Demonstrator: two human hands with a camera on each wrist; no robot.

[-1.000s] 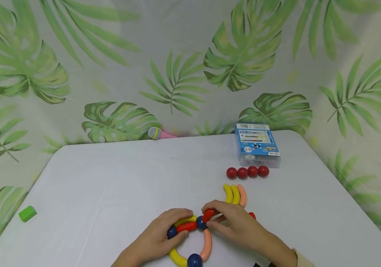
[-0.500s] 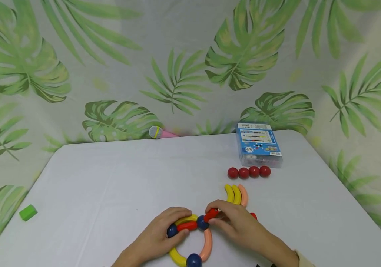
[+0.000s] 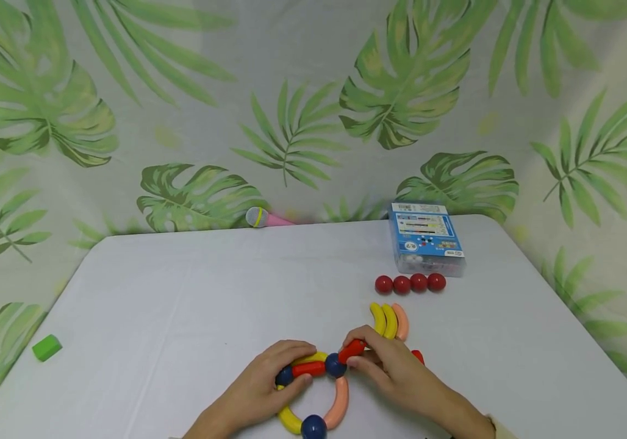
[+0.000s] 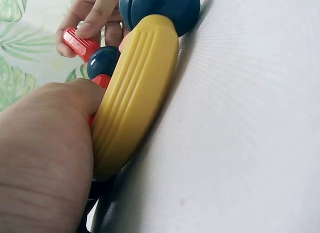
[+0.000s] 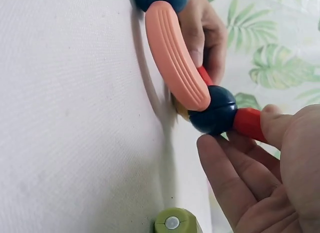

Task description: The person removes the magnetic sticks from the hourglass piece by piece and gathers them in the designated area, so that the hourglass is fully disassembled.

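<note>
A ring of curved pieces and dark blue balls (image 3: pixel 313 425) lies at the near edge of the white table (image 3: pixel 209 292). My left hand (image 3: pixel 301 366) grips its far left part, fingers curled over the yellow arc (image 4: pixel 135 98) and a red stick (image 3: pixel 309 369). My right hand (image 3: pixel 351 350) pinches a second short red stick (image 3: pixel 353 350) whose end touches the ring's blue ball (image 3: pixel 335 366). In the right wrist view the salmon arc (image 5: pixel 175 53), that ball (image 5: pixel 212 110) and the red stick (image 5: pixel 247 123) join, with my thumb (image 5: pixel 280 128) on the stick.
Two yellow arcs and a salmon one (image 3: pixel 388 320) lie just beyond my right hand, with a red piece (image 3: pixel 417 355) beside it. Several red balls (image 3: pixel 409 283) sit in a row before a blue box (image 3: pixel 426 239). A pink toy microphone (image 3: pixel 265 217) is at the back, a green block (image 3: pixel 46 347) at far left.
My right hand has swung the pinched red stick's free end slightly right and away from me while it stays against the blue ball. The left hand keeps its hold on the ring.
</note>
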